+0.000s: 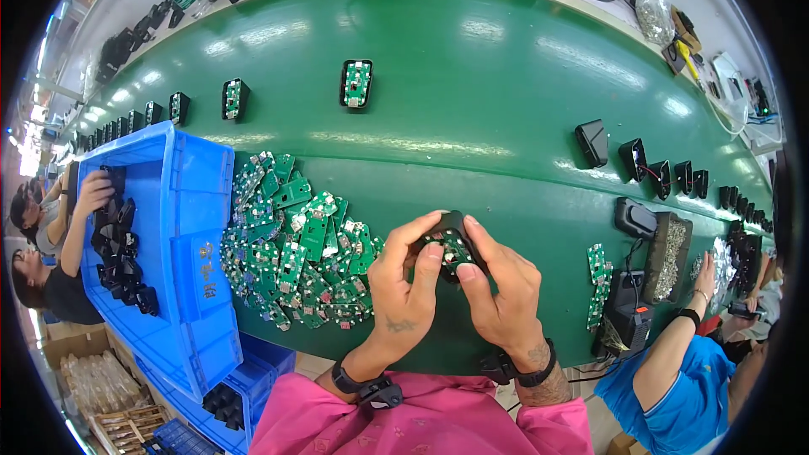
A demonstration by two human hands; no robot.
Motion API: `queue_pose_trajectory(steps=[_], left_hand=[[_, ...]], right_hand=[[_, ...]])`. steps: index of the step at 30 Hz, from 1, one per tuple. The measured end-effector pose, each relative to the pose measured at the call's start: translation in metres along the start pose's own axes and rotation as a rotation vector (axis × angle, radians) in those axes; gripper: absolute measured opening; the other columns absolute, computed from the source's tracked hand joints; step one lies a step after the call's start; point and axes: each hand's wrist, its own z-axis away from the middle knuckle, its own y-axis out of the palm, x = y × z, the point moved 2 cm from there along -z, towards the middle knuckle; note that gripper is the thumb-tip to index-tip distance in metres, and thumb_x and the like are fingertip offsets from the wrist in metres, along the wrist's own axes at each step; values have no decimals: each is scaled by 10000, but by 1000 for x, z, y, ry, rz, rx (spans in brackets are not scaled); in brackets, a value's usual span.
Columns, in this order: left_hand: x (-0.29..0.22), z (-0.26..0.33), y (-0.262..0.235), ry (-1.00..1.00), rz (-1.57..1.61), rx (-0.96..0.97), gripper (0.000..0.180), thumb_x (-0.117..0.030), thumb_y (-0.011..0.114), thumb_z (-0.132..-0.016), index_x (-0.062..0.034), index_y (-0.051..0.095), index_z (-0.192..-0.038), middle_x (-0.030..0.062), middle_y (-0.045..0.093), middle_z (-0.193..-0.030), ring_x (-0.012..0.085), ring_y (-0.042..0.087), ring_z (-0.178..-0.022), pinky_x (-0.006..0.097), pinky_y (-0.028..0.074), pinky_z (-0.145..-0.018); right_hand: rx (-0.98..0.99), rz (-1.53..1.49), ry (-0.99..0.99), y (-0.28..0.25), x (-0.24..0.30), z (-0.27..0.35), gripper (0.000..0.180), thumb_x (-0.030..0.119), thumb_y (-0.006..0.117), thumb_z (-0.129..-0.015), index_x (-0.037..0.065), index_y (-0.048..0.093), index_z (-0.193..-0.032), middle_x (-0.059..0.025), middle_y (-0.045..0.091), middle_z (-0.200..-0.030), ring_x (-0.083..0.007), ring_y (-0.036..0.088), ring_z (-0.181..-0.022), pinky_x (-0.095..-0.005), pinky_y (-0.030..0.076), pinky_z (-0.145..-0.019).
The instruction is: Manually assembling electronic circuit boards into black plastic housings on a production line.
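Between my two hands, above the near middle of the green table, is a small black plastic housing [453, 223] with a green circuit board [456, 248] in it. My left hand [403, 291] is closed round the housing's left side, its thumb on the board. From the right, my right hand [506, 291] grips the same housing, its thumb at the board's near end. The fingers underneath are mostly hidden. A loose heap of green circuit boards [316, 232] lies just left of my left hand.
Left of the heap stands a blue bin [202, 274] with black housings [118, 248]; another person's hand [94, 191] reaches in. Board-filled housings [357, 84] line the green table [455, 131]. At right are black housings [592, 143], a tray of small metal parts [668, 257] and a co-worker's arm [681, 333].
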Motion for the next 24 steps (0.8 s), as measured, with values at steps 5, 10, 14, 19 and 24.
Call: queue_pose_trajectory(steps=[5,10,14,19,24], left_hand=[[-2,4,2,221,-237,-26,265,-51,590,-932,5,610,-1190,182,672,-1067,300,669,-895,350,537,-777],[-7,6,6,400,-362,-35,282,-9,588,-921,-12,613,-1202,192,657,-1047,323,660,-866,358,546,-707],[-8,4,7,426,-376,-49,323,10,588,-915,-22,603,-1236,197,653,-1028,321,659,-856,361,546,-691],[-9,5,-8,-50,-251,-8,480,-87,606,-933,39,456,-1372,158,687,-981,152,678,-824,285,550,-718],[-8,6,-24,-10,-120,-9,497,-108,592,-940,38,428,-1386,167,690,-1002,185,693,-847,295,555,-743]], right_hand=[[0,80,46,4,-2,0,426,132,604,-946,-91,533,-1302,-172,649,-809,-311,649,-683,-380,521,-643],[-19,118,22,5,-2,0,421,148,600,-955,-96,544,-1294,-155,635,-759,-299,633,-643,-373,506,-610],[-29,113,50,6,0,0,418,138,616,-943,-73,555,-1300,-144,617,-721,-295,613,-613,-370,493,-586],[103,23,276,4,8,-10,352,81,606,-920,-13,617,-1259,-118,654,-813,-166,625,-657,-296,501,-617],[101,-104,328,5,-1,-26,315,54,600,-925,-31,610,-1228,-34,612,-773,-77,575,-677,-248,488,-593]])
